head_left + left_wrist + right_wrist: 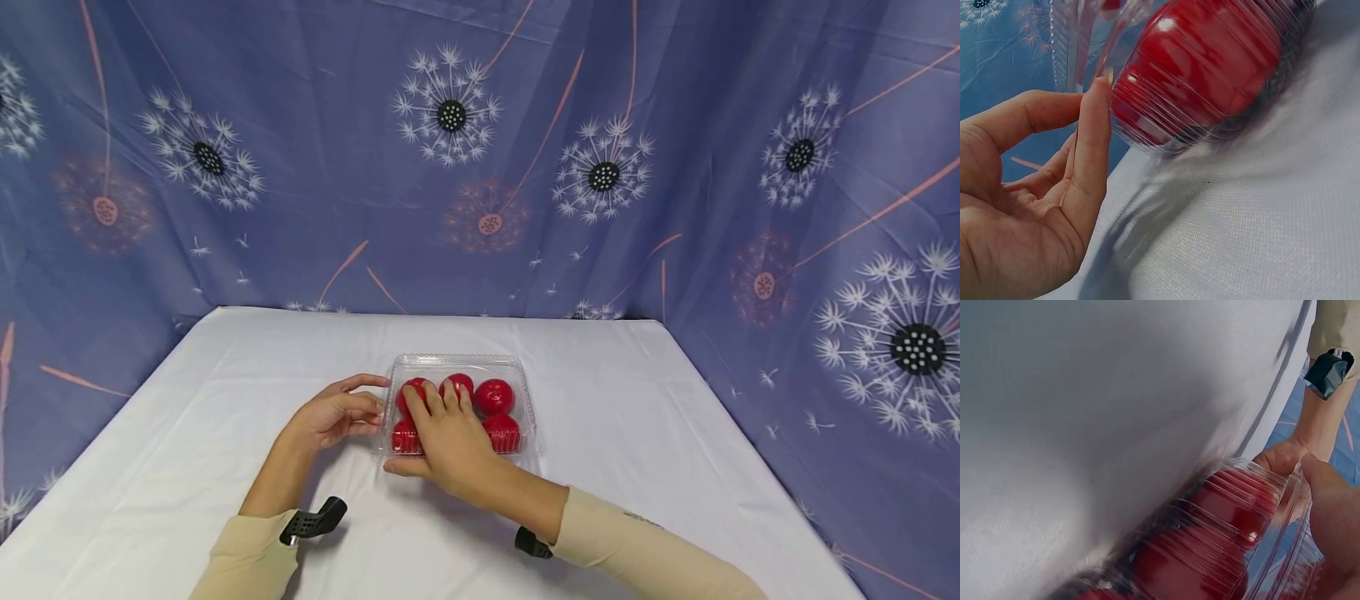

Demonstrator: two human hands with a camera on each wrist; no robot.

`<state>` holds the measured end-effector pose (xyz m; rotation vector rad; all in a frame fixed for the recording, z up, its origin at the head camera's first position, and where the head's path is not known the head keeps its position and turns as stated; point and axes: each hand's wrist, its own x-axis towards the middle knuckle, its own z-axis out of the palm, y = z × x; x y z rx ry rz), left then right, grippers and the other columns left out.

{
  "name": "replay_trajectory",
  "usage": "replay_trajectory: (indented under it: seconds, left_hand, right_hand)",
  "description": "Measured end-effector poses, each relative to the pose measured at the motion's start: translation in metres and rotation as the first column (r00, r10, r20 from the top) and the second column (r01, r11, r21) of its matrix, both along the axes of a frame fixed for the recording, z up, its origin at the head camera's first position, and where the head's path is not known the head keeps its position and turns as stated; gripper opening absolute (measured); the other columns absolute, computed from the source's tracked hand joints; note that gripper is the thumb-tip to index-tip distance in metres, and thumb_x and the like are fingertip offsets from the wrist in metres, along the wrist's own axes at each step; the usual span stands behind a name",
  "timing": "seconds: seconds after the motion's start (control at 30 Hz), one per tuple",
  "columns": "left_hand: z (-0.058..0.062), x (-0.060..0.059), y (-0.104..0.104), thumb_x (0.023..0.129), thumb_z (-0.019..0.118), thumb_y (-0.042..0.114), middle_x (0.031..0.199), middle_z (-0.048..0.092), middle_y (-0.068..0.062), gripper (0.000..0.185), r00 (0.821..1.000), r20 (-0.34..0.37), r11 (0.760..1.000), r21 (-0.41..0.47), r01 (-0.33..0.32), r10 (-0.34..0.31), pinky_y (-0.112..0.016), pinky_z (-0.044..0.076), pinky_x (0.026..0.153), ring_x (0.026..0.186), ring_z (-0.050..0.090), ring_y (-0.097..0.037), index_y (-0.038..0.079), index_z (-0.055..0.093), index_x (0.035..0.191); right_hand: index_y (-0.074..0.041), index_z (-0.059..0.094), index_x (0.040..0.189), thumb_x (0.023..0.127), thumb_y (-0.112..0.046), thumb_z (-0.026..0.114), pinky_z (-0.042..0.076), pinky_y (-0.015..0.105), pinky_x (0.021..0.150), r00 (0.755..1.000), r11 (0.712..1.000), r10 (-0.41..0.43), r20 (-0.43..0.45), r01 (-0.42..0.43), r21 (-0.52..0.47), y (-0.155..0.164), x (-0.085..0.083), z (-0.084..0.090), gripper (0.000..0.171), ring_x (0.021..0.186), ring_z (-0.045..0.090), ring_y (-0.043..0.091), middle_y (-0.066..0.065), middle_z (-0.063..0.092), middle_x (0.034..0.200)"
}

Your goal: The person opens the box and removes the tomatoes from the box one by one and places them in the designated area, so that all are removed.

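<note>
A clear plastic clamshell box [457, 367] sits near the middle of a table spread with a white cloth [637, 400], its long side running left to right across the person's view and its lid down flat. Inside lie red round fruits [494, 397] in two rows, pressed against the ribbed walls. The right hand [448, 439] rests flat on the lid with fingers straight and thumb at the near edge; the left hand [330, 414] touches the box's left wall with relaxed, nearly straight fingers [1092, 144]. Behind the table hangs a blue curtain [300, 167] printed with dandelion heads
</note>
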<state>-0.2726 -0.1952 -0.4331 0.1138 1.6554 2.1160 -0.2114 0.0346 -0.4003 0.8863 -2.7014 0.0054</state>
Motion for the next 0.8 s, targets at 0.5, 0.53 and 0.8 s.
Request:
replay_trajectory:
  seconds: [0.5, 0.53, 0.8]
  left_hand:
    - [0.0, 0.0, 0.001, 0.093, 0.056, -0.006, 0.076, 0.067, -0.002, 0.042, 1.0, 0.005, 1.0, 0.005, -0.002, 0.002, -0.028, 0.064, 0.067, 0.069, 0.068, -0.013, 0.004, 0.048, 0.132]
    - [0.0, 0.0, 0.001, 0.093, 0.055, -0.007, 0.076, 0.067, -0.002, 0.041, 1.0, 0.005, 1.0, 0.004, -0.002, 0.002, -0.028, 0.064, 0.067, 0.069, 0.068, -0.013, 0.004, 0.048, 0.132]
    - [0.0, 0.0, 0.001, 0.093, 0.054, -0.006, 0.078, 0.066, 0.0, 0.039, 1.0, -0.007, 1.0, -0.003, 0.001, -0.001, -0.028, 0.063, 0.067, 0.07, 0.066, -0.013, 0.005, 0.049, 0.13]
  right_hand:
    - [-0.018, 0.028, 0.16, 0.082, -0.079, 0.06, 0.027, 0.055, 0.124, 0.999, 1.0, -0.008, 0.043, 0.008, 0.017, 0.01, -0.001, 0.008, 0.104, 0.147, 0.036, 0.046, 0.02, 0.041, 0.158]
    - [-0.018, 0.028, 0.16, 0.082, -0.079, 0.061, 0.026, 0.054, 0.125, 0.999, 1.0, -0.002, 0.051, 0.002, 0.005, 0.011, -0.001, 0.009, 0.104, 0.147, 0.036, 0.044, 0.02, 0.04, 0.158]
    - [-0.009, 0.036, 0.154, 0.082, -0.075, 0.065, 0.028, 0.049, 0.125, 0.999, 0.998, 0.051, -0.008, -0.052, -0.036, 0.018, -0.004, 0.01, 0.101, 0.143, 0.044, 0.039, 0.018, 0.05, 0.151]
